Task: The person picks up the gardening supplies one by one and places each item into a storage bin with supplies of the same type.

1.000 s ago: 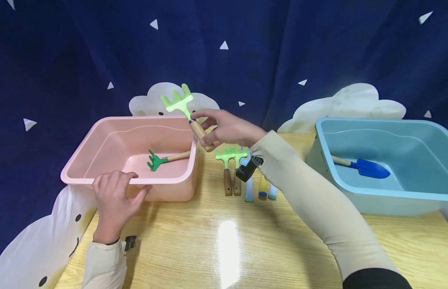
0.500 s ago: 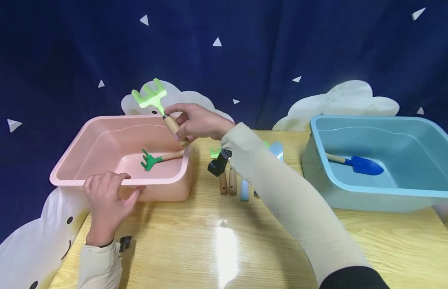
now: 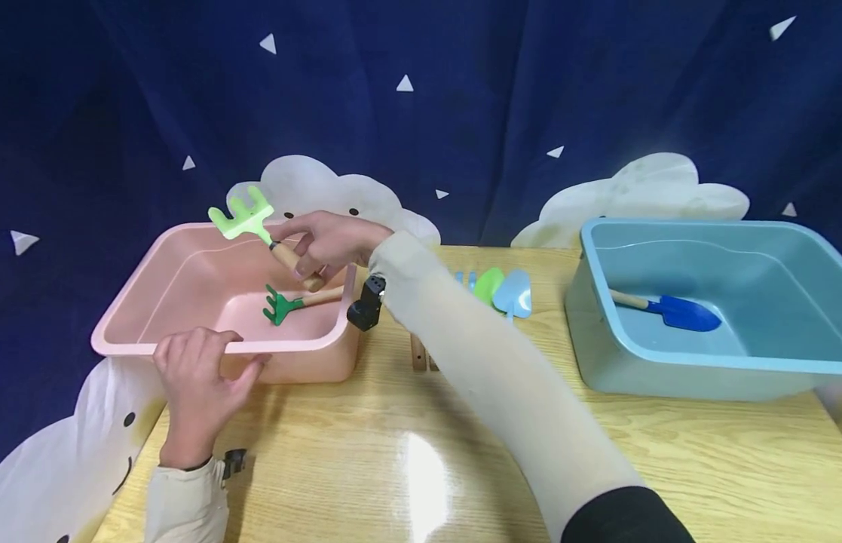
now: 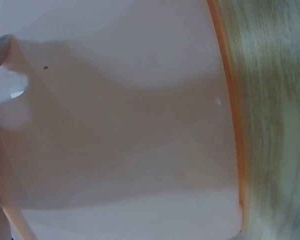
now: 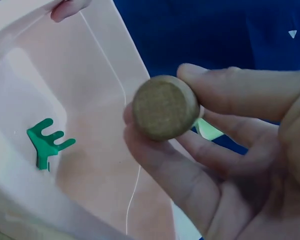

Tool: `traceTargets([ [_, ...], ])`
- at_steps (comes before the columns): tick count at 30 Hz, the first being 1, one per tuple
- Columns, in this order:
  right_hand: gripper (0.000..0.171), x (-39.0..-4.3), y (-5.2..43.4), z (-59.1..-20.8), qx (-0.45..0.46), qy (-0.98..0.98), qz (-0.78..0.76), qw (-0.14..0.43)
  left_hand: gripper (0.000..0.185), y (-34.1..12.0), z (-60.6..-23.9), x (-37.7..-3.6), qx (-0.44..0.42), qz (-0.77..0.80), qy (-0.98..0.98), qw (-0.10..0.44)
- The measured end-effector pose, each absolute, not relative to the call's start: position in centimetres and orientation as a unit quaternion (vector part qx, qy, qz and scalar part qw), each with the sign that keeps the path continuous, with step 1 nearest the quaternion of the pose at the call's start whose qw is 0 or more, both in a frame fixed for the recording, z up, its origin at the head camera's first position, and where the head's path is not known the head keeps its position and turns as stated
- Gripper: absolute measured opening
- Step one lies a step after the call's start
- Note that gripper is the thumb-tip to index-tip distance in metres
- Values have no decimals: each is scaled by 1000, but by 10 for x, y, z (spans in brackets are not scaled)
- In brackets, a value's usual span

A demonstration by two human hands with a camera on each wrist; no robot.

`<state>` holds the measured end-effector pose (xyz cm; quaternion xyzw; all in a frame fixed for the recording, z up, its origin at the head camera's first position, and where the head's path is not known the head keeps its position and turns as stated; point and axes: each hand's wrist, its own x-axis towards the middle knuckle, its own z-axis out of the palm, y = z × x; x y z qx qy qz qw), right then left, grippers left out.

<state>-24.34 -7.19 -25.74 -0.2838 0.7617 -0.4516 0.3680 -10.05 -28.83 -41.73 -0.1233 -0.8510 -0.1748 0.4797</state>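
Observation:
My right hand point(image 3: 335, 243) pinches the wooden handle of a light green hand rake point(image 3: 247, 219) above the pink tub point(image 3: 312, 343). The rake's tines point up and left, over the tub's far side. Seen from the right wrist, the round end of the handle point(image 5: 162, 109) sits between thumb and fingers. My left hand point(image 3: 198, 388) grips the tub's near rim, fingers over the top and thumb outside. A dark green hand rake point(image 3: 280, 305) with a wooden handle lies on the tub floor. The left wrist view mostly holds the tub's outer wall point(image 4: 140, 135).
On the right stands a blue tub point(image 3: 719, 362) with a blue hand shovel point(image 3: 688, 313) inside. Between the tubs, a light blue shovel point(image 3: 515, 292), a green shovel point(image 3: 488, 285) and other tools lie on the wooden table point(image 3: 339, 467), partly hidden by my right arm.
My right hand has carried the light green rake leftward from above the table's middle to over the pink tub, and lately lower. The left hand keeps its grip on the rim.

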Motion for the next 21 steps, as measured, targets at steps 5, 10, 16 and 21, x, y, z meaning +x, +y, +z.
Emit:
traceTargets([
  [5, 75, -244, -80, -255, -300, 755, -435, 388, 58, -288, -416, -97, -119, -171, -859, 467],
  [10, 76, -241, -82, -253, -293, 759, -414, 409, 56, -290, -414, -93, -108, -171, -863, 463],
  [16, 77, -235, -77, -254, -294, 756, -405, 422, 55, -289, -414, -90, -109, -168, -863, 464],
  [21, 76, -240, -78, -259, -294, 756, -401, 426, 53, -287, -413, -90, -108, -165, -871, 450],
])
